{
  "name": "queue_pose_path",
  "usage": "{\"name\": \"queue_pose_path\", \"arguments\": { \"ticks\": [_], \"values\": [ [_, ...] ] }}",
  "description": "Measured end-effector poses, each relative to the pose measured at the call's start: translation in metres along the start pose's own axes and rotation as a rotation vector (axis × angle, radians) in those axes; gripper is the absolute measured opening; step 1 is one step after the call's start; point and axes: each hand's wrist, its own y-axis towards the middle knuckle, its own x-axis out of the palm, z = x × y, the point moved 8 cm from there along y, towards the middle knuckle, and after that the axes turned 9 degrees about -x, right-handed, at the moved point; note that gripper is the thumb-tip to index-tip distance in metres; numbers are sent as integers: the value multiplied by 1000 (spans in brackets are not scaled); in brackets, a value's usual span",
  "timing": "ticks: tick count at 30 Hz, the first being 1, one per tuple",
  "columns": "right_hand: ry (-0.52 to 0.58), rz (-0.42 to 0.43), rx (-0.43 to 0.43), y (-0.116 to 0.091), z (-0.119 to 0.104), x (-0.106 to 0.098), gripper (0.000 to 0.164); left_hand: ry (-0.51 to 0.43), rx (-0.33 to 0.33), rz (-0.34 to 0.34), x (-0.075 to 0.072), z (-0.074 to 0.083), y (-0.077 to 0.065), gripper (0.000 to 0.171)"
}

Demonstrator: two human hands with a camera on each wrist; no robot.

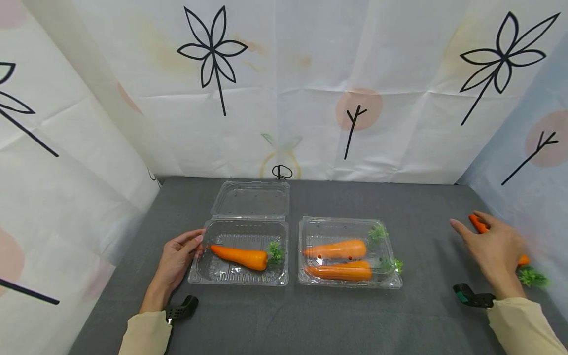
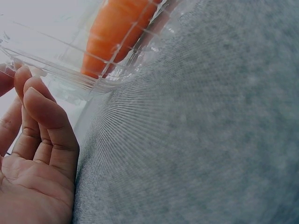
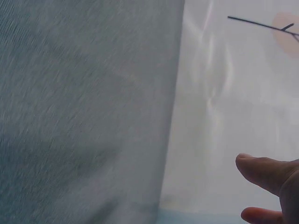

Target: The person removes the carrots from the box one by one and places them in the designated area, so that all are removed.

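Observation:
My left hand is at the left side of an open clear plastic clamshell box, pinching its rim between thumb and fingers. One carrot with a green tuft lies inside, and the lid is folded back behind it. In the left wrist view, the fingertips meet the box's corner beside the carrot. Far to the right, my right hand hovers with thumb and fingers spread over orange carrot parts, which it partly hides. Green leaves show beside its wrist.
A second clamshell box, its lid down, stands right of the open one and holds two carrots with green tufts. Grey cloth covers the table. White printed fabric rises at the back and both sides.

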Motion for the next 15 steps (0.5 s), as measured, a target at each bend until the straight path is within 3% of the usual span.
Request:
{"name": "queue_pose_path", "arguments": {
  "ticks": [8, 15],
  "values": [
    [56, 114, -143, -11, -41, -7, 62, -11, -3, -2, 0, -1, 0, 37],
    [127, 140, -226, -23, -73, 1, 58, -15, -5, -1, 0, -1, 1, 37]
  ]
}}
